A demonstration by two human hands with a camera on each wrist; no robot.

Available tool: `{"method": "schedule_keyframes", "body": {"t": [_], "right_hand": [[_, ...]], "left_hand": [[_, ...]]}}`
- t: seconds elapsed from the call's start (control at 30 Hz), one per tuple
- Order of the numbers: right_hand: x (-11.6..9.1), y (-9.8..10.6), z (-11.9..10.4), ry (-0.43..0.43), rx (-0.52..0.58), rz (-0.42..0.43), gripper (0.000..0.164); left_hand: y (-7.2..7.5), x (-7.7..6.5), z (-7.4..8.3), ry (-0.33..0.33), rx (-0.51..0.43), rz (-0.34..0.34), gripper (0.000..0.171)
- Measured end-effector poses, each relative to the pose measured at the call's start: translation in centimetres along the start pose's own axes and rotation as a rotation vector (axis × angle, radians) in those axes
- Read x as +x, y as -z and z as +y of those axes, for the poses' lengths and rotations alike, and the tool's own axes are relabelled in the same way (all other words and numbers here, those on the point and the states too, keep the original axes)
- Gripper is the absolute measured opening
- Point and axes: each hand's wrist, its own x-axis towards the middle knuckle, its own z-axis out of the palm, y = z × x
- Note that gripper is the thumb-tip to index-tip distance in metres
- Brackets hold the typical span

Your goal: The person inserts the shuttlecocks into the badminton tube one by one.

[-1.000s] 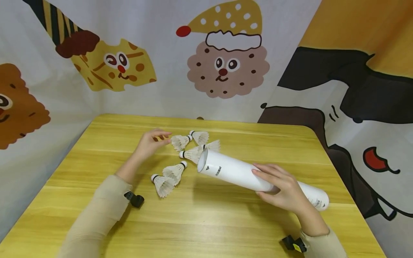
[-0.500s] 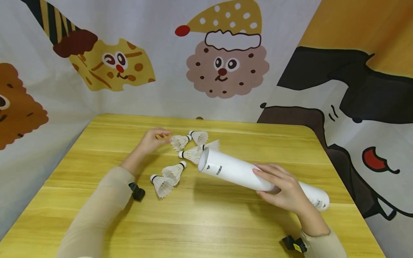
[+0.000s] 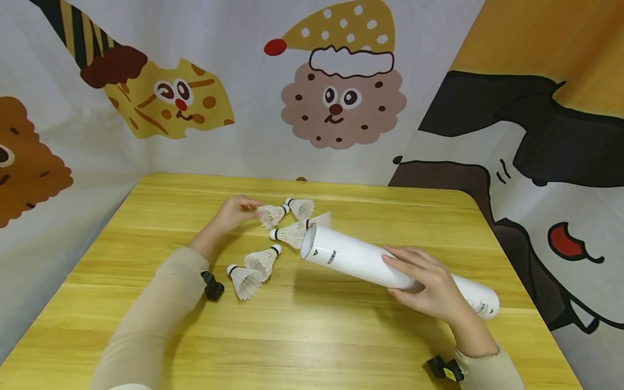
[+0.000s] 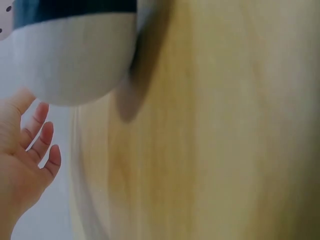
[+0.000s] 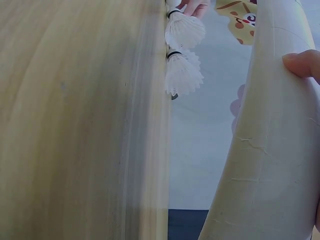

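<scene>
Several white feather shuttlecocks with black-banded corks lie on the table. My left hand (image 3: pixel 235 213) reaches to the back-left shuttlecock (image 3: pixel 272 216), fingertips right at its feather skirt. In the left wrist view, the last fingers of the left hand (image 4: pixel 25 160) are loosely bent, and a big close cork (image 4: pixel 75 60) hides its thumb and index finger. My right hand (image 3: pixel 429 284) grips a long white shuttlecock tube (image 3: pixel 356 257) around its middle. The tube is tilted, its uncovered mouth pointing left toward the shuttlecocks. The right wrist view shows the tube (image 5: pixel 275 125) along my thumb.
Another shuttlecock (image 3: pixel 301 208) lies behind the reached one. Two overlap at the tube's mouth, including one shuttlecock (image 3: pixel 291 234) lying sideways. A nearer pair, with a front shuttlecock (image 3: pixel 246 281), sits beside the left forearm. A cartoon-print curtain (image 3: pixel 219 157) hangs behind the wooden table (image 3: pixel 312 341).
My left hand has edged slightly right, bringing its fingers closer to the back-left shuttlecock, and the left forearm has swung right. The right hand and tube have barely moved.
</scene>
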Motion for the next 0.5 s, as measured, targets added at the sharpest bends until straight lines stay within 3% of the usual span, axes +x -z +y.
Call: {"method": "schedule_keyframes", "body": {"t": [0.5], "right_hand": [[-0.06, 0.01, -0.05, 0.002, -0.01, 0.0, 0.048]], "left_hand": [[-0.36, -0.14, -0.27, 0.076, 0.011, 0.058, 0.01]]}}
